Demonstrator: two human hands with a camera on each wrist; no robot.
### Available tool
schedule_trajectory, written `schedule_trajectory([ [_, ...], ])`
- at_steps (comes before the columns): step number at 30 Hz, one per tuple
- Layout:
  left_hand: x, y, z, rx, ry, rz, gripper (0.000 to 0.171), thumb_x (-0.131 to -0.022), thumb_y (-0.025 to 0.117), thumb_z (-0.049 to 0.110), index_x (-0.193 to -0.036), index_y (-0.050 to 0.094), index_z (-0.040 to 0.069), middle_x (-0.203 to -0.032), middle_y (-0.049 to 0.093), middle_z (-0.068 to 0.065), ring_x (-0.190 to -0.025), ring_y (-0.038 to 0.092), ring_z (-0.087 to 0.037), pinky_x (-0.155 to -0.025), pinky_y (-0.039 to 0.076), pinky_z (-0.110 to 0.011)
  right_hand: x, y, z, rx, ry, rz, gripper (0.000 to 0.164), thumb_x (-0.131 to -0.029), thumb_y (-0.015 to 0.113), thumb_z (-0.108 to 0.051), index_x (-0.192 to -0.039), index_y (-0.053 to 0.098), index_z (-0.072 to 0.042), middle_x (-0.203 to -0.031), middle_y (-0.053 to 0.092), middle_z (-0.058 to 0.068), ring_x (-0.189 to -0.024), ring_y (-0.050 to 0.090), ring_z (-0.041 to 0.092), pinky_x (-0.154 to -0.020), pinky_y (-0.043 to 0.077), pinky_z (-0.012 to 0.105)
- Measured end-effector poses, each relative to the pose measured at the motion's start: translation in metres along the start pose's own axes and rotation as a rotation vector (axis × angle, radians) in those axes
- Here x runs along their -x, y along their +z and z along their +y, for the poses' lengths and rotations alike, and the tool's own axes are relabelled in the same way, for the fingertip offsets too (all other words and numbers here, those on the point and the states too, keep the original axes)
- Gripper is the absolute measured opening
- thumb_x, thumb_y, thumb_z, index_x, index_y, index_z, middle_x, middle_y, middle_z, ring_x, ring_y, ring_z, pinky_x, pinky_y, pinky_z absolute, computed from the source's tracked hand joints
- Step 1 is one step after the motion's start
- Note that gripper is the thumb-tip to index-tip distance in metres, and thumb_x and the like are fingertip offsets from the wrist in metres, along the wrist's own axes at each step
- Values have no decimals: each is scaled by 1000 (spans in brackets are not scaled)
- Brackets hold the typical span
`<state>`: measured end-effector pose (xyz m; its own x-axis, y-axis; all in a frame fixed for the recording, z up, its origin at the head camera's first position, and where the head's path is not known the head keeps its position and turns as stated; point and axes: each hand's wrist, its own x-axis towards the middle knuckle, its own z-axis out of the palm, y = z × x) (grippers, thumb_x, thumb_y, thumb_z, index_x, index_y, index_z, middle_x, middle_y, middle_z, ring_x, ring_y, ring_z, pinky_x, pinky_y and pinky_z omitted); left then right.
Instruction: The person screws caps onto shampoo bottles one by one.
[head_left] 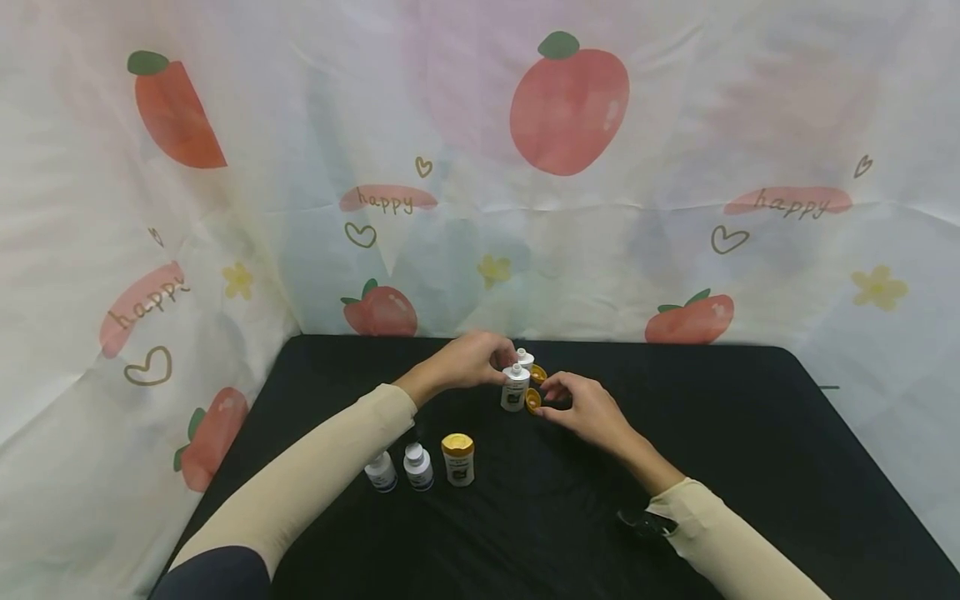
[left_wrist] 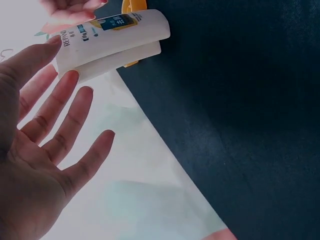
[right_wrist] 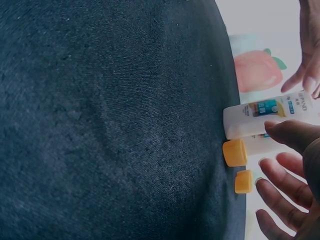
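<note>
Toward the back of the black table stand two white bottles with open necks, the front bottle partly hiding the rear bottle. My left hand is at the upper left of them. In the left wrist view, the thumb and fingers are spread, with the thumb tip right at the shoulder of the labelled bottle. Right of the bottles lie two yellow caps, a front cap and a back cap. My right hand is beside these caps, its fingers parted and holding nothing.
Nearer the front left are two small white bottles, a left one partly behind my left sleeve and a right one. Next to them stands a white bottle with a gold cap. A printed fabric backdrop rises behind the table.
</note>
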<state>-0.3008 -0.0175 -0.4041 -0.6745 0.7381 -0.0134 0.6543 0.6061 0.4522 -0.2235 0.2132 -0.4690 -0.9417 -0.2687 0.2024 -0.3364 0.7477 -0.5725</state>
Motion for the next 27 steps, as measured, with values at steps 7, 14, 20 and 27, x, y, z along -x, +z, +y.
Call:
schedule_trajectory([
  [7, -3, 2, 0, -42, -4, -11, 21, -83, 76, 31, -98, 66, 20, -91, 65, 9, -83, 59, -5, -75, 50, -24, -1, 2, 0, 6, -2, 7, 35, -77, 81, -29, -105, 67, -12, -90, 67, -2, -82, 62, 11, -72, 49, 35],
  [14, -5, 2, 4, -54, -20, -30, 21, -82, 76, 35, -95, 66, 21, -89, 64, 11, -81, 59, -4, -73, 49, -24, -1, 2, 0, 1, 9, 0, 36, -78, 81, -30, -105, 67, -12, -90, 67, -1, -83, 63, 13, -73, 49, 36],
  [20, -4, 2, 5, -77, -22, -49, 20, -82, 75, 36, -94, 67, 23, -87, 64, 12, -80, 58, -4, -72, 49, -25, -4, 4, 0, 0, 7, -7, 36, -77, 81, -31, -104, 67, -12, -90, 67, -2, -84, 63, 12, -73, 49, 36],
  [27, -2, 1, 6, -94, -16, -56, 17, -85, 73, 35, -95, 67, 24, -89, 64, 12, -81, 58, -4, -73, 49, -25, -6, 8, 2, 16, 15, -6, 37, -77, 80, -35, -104, 68, -13, -90, 68, -2, -82, 63, 9, -73, 49, 35],
])
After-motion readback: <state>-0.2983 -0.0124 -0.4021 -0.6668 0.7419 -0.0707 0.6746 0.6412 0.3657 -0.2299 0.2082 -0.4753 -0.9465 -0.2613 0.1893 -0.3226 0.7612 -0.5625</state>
